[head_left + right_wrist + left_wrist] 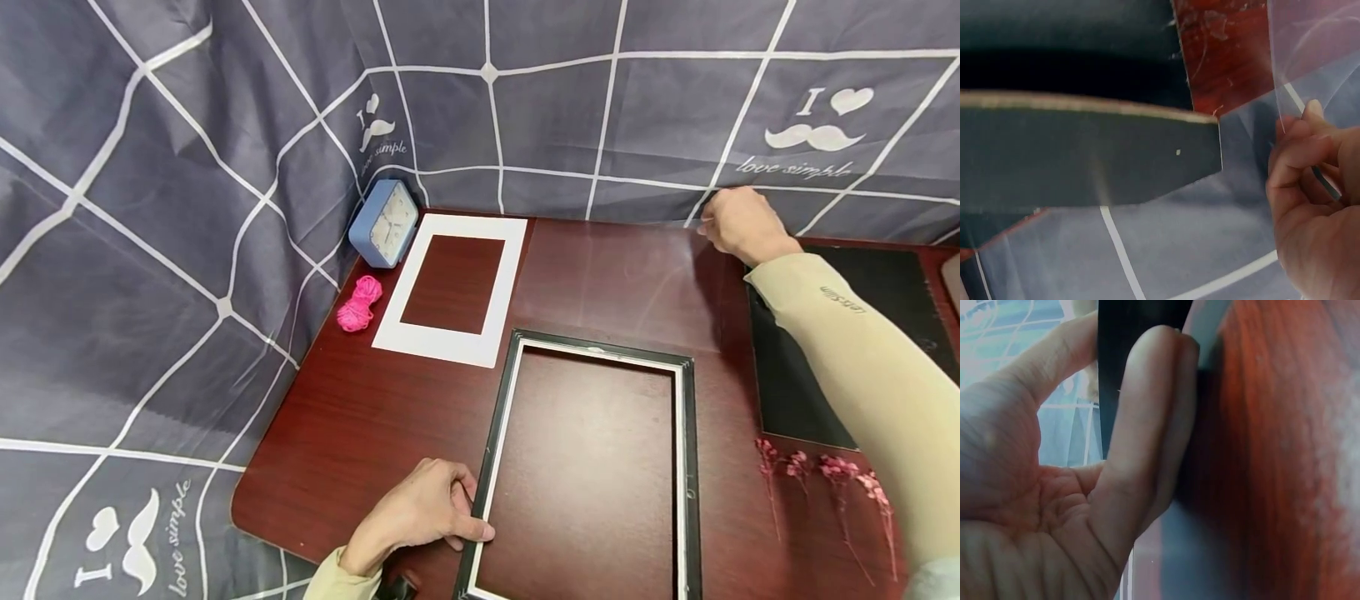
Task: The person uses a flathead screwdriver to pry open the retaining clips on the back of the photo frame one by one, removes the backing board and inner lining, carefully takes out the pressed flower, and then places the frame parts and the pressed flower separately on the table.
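My left hand pinches the left side of a black picture frame with a white inner edge, near the front of the table. Close up in the left wrist view, the thumb and fingers stand on either side of the black frame bar. Far off at the table's back edge, my right hand pinches a corner of a clear plastic sheet. The right wrist view shows that transparent sheet between thumb and fingertips. The sheet stretches behind the frame, over the reddish-brown tabletop.
A white mat with a rectangular opening lies back left, beside pink yarn and a blue clock. A black backing board lies under the right forearm. Several dried flowers lie front right. Grey curtain hangs behind.
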{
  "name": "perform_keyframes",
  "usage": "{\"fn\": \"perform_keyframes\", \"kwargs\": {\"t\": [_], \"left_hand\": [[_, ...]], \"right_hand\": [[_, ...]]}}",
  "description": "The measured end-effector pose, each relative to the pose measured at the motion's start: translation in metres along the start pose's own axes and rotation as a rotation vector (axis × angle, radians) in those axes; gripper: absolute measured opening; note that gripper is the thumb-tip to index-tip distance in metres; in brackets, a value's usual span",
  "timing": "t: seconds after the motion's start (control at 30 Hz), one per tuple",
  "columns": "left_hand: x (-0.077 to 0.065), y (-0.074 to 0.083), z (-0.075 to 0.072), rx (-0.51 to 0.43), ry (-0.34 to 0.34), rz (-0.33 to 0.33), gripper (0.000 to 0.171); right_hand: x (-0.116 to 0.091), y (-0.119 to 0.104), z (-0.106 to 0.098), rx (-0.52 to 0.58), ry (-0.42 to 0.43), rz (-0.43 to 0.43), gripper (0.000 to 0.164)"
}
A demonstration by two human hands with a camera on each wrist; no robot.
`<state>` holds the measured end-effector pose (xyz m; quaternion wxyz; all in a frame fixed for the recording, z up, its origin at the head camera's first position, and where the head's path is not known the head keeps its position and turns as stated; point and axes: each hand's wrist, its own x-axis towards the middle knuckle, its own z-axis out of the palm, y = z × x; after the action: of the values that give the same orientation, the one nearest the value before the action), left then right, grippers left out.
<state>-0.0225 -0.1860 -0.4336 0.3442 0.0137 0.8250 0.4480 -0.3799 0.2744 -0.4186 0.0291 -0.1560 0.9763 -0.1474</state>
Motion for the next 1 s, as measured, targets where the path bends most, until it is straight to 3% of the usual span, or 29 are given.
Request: {"fn": "perform_keyframes", "kwargs": {"t": [0.37,1.0], "left_hand": [[0.001,0.003,0.002,0.020,0.003,0.008,0.040],[0.005,0.005,0.006,-0.031,0.001,0.018,0.039]], "right_hand": [[0.002,0.003,0.004,0.009,-0.019,0.008,0.012],[0.011,0.009,0.015,-0.005,-0.085,0.006,0.014]]}}
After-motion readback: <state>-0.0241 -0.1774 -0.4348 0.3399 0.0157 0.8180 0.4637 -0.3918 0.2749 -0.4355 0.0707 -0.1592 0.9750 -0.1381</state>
